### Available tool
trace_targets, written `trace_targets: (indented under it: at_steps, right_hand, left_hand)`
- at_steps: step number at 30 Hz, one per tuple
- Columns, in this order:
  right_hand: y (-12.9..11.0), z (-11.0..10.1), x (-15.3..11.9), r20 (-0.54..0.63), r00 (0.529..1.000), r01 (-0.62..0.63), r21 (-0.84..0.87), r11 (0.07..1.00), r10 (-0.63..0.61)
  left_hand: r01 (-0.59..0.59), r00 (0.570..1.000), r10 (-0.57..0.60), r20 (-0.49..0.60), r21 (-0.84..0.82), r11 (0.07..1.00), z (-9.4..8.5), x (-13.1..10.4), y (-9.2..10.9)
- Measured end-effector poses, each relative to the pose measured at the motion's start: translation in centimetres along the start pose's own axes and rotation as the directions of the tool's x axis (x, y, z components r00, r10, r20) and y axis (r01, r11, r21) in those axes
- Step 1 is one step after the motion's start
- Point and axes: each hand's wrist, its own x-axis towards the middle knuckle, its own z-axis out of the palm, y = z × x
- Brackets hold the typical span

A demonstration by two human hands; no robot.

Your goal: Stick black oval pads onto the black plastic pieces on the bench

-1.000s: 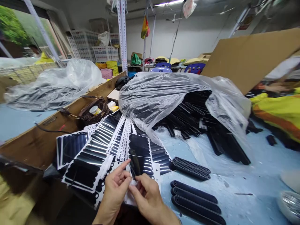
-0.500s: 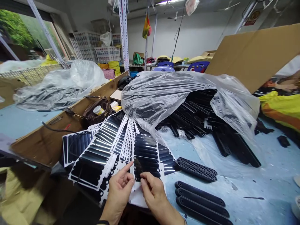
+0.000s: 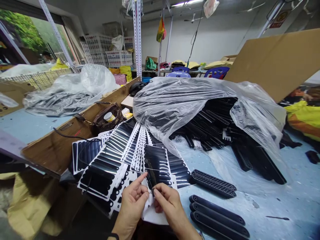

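Observation:
My right hand (image 3: 166, 201) is closed in a pinch on the near end of a glossy black adhesive strip (image 3: 151, 176). The strip slants up and away over a white-backed sheet of black strips (image 3: 160, 160); whether its far end still sticks there I cannot tell. My left hand (image 3: 135, 200) is beside it, index finger stretched out with its tip at the strip's left edge, thumb apart and other fingers curled. White backing paper (image 3: 155, 213) shows between and below the hands. More sheets of black strips (image 3: 105, 166) lie fanned out to the left.
At right lie black long bars (image 3: 217, 216) and a mesh-patterned bar (image 3: 213, 183) on the blue table (image 3: 265, 203). Behind, clear plastic (image 3: 175, 100) covers a heap of black parts (image 3: 212, 123). A wooden board edge (image 3: 60, 143) and a brown bag (image 3: 107, 116) stand left.
The black strip now reaches out longer and straighter from my right fingers, lifted more off the sheet. Both hands appear slightly lower and further right, as the whole view has shifted.

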Motion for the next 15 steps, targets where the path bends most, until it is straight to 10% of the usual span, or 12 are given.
trace_targets:
  at_steps: [15]
  right_hand:
    - [-0.1,-1.4,-1.8,-0.207,0.977,0.069,0.083,0.994,-0.051]
  left_hand:
    - [-0.189,0.970,0.238,-0.050,0.461,0.867,-1.6,3.4,-1.1]
